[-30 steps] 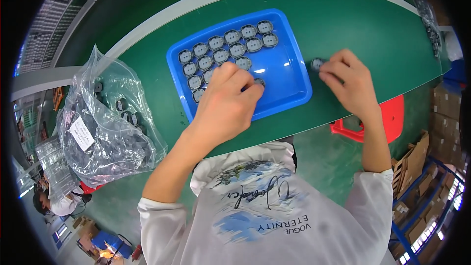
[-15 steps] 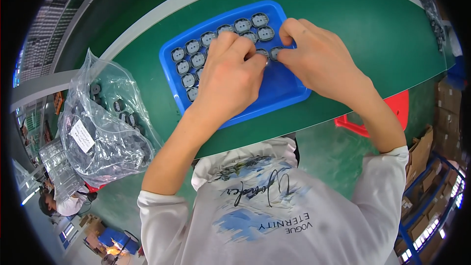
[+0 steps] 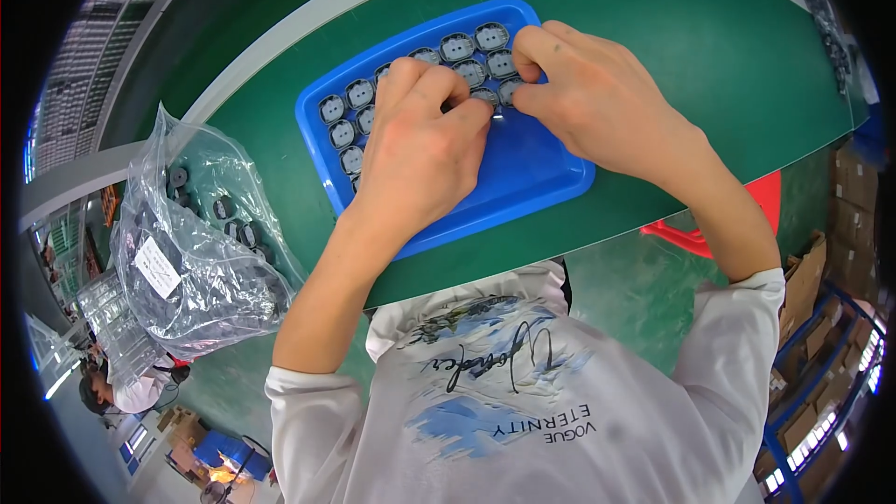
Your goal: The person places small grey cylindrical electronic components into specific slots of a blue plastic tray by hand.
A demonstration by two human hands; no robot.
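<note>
L hand is palm-down over the blue rounded-corner plastic tray, fingers bent & thumb close to forefinger; tips are by an inner pc of the third row from the far side, can't tell if pinched; R hand comes in over the tray's R rim, thumb & forefinger close tog. at that row's R-end pc; grip partly hidden, so can't tell if held or just touched; the grey rounded-oval plastic pcs sit in rows in the tray, several hidden behind L hand; tray is on the green flat-topped table; clear crinkled plastic bag w/ a white paper label lies at table's L end, dark round pcs visible thru it; red plastic stool stands beyond table edge, R side.
</note>
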